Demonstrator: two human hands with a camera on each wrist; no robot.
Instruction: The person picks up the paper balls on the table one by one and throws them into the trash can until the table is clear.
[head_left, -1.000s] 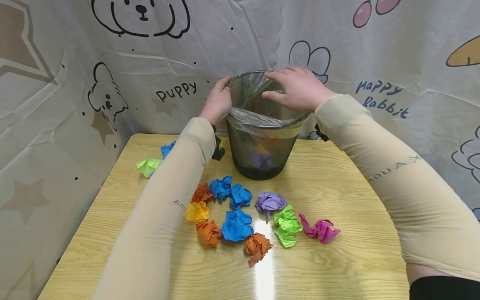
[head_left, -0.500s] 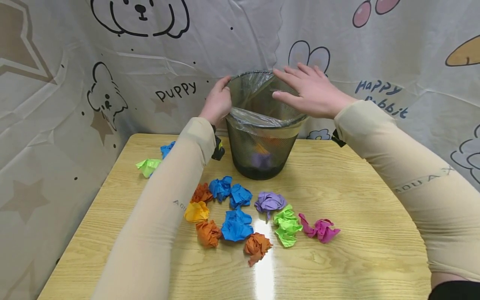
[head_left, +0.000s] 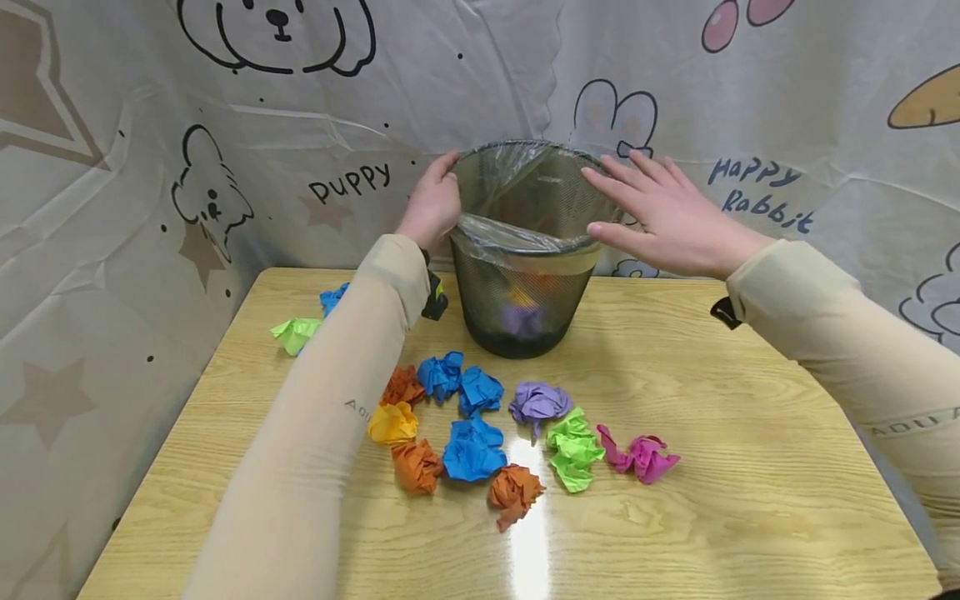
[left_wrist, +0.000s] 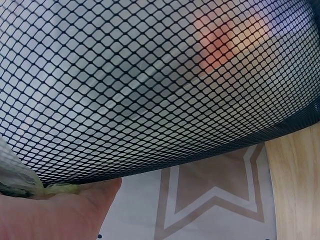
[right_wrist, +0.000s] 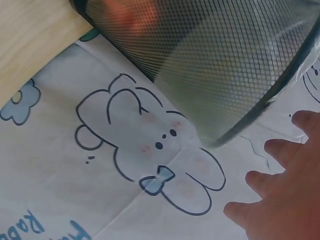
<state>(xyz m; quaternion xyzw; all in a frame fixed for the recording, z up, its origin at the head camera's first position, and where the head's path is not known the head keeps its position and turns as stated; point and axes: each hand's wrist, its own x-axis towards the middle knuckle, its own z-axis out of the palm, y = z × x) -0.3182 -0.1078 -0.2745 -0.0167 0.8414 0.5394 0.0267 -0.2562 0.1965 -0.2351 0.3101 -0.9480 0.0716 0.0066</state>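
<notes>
One mesh bin [head_left: 495, 287] stands on our table [head_left: 750, 392]; our left grip [head_left: 433, 202] holds its rim [head_left: 525, 252], apparently the liner [head_left: 502, 231] too; our right grip [head_left: 667, 218] spreads wide just beside.

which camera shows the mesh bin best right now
The head view: it takes in nearly the whole mesh bin, top to bottom. The left wrist view mostly gives a close-up of its side; the right wrist view shows only a cropped, slanted part of it.

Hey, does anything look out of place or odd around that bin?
Mainly the crumpled paper: many pieces lie loose on the table although the mesh bin stands right there. Its clear liner also looks wrinkled and uneven.
</notes>
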